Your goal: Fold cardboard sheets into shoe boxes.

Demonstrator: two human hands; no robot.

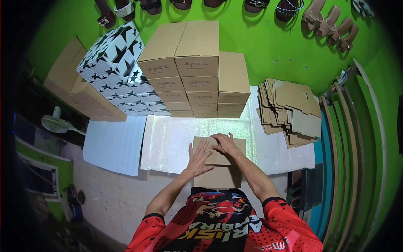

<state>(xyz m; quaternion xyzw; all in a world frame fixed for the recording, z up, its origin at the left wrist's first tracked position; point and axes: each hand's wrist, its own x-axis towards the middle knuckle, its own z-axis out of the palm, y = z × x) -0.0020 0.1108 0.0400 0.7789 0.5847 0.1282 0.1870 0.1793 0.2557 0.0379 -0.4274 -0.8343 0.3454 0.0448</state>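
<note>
Cardboard crossed the table's near edge beneath the splayed left hand and the right hand, whose grip I could not tell.

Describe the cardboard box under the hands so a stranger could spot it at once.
Find the green wall, then the pale shiny sheet in front of it. At the sheet's near edge sits a plain brown cardboard box. Unlike the stacked brown boxes by the wall, it stands apart, with the left hand and right hand on it.
</note>
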